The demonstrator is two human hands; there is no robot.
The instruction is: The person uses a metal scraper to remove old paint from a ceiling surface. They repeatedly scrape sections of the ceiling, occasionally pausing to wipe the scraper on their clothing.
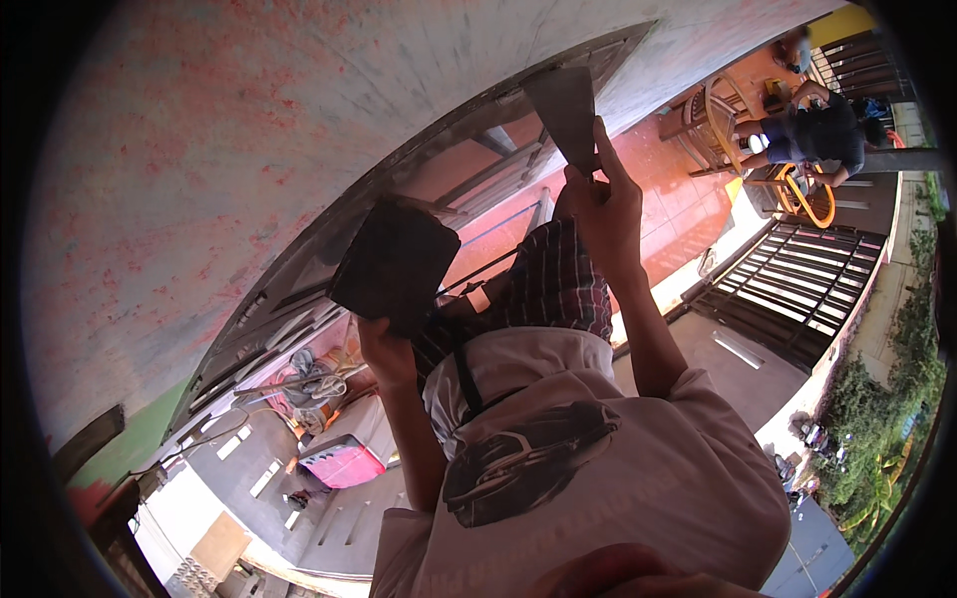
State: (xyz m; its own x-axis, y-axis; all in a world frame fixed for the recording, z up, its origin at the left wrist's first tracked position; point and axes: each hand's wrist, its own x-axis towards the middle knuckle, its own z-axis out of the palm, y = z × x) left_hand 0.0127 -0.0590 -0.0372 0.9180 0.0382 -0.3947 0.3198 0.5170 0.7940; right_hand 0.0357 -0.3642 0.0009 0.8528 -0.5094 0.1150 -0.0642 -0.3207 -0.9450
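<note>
Wet plaster could slide off the dark board (pixel 396 261) gripped by the left hand (pixel 387 351) while the right hand (pixel 598 204), closed around the scraper (pixel 564 112), works the wall (pixel 249 130) high above the ground.

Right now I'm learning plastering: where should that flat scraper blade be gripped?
At its narrow handle end, from below, as the right hand does: the scraper widens upward toward the wall, leaving the blade edge free.

Pink-stained plaster wall (pixel 229 149), tiled floor (pixel 688 199), barred gate (pixel 797 289).
</note>
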